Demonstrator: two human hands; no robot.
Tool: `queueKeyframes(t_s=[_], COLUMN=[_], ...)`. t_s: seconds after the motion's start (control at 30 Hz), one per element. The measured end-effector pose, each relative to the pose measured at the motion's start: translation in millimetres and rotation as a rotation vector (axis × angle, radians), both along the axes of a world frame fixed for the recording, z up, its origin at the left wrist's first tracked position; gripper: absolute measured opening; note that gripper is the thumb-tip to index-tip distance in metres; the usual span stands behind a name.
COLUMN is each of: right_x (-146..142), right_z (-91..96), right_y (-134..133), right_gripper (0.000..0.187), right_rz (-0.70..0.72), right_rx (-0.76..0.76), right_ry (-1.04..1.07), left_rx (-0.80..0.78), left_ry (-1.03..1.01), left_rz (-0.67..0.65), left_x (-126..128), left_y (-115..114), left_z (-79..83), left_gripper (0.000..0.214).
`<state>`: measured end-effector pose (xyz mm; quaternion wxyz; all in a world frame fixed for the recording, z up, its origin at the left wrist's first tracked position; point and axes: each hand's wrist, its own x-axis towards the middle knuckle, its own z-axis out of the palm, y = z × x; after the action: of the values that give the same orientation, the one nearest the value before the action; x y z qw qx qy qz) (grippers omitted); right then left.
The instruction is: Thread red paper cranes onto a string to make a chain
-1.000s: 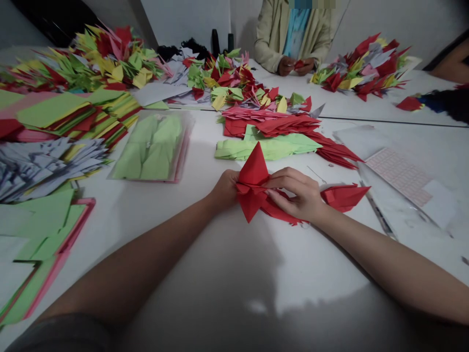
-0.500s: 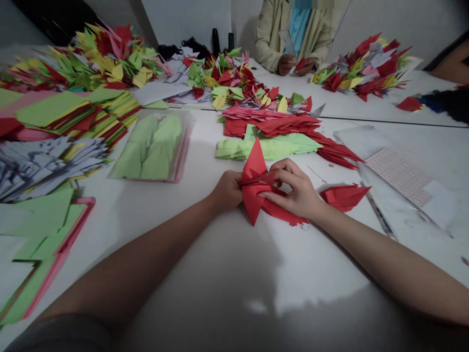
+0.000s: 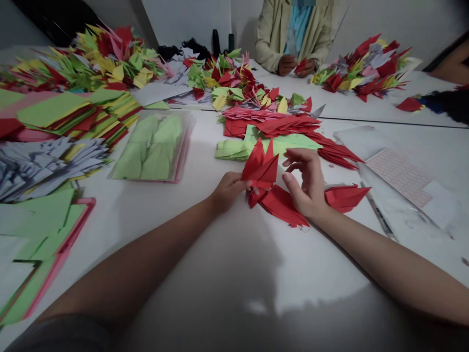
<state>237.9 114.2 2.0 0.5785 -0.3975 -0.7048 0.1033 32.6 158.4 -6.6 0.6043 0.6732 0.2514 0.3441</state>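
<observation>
In the head view, we count two hands of our own. Our left hand (image 3: pixel 229 190) is closed to a pinch, thumb over fingers, and grips one folded red paper (image 3: pixel 262 168) by its lower left side. Our right hand (image 3: pixel 306 181) is half open, fingers curled and thumb apart, holding nothing, just beside that paper; we cannot tell whether its underside touches the red pieces (image 3: pixel 282 203) lying below.

We take the light green stack (image 3: pixel 232 150) as our landmark. The folded red paper is held in front of it, its points overlapping the stack in our sight. The red pieces lie nearer to us than the stack, too overlapped to count; one red form (image 3: pixel 348 197) lies to their right. Left of the stack is one clear packet (image 3: pixel 146 146) with green paper inside; well to its right, one printed card (image 3: pixel 399 176). Just behind it are red stacks (image 3: pixel 293 125), and farther back one person (image 3: pixel 267 44) holds a small red paper (image 3: pixel 301 65).
</observation>
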Motion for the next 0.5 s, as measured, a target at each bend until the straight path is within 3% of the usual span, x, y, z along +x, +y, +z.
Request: queueKeyframes(t_s=[0.13,0.23,0.5], right_x=[1,-2,-6], right_z=[2.9,2.4,-7.0], right_y=[-2,-4,0], right_gripper=[0.040,0.035,0.048], right_rz=[-0.001,0.001,0.038], right_rx=[0.150,0.086,-0.086], right_ry=[-0.128,-0.205,0.064], left_rx=[0.078,0.151,0.275], left_ry=[0.051,0.126,0.275], left_rz=[0.101,0.150,0.262], left_x=[2,3,4], left_y=[-2,-4,-7], left_z=[-0.7,-1.4,-2.5], left_gripper=[0.035,0.038,0.039])
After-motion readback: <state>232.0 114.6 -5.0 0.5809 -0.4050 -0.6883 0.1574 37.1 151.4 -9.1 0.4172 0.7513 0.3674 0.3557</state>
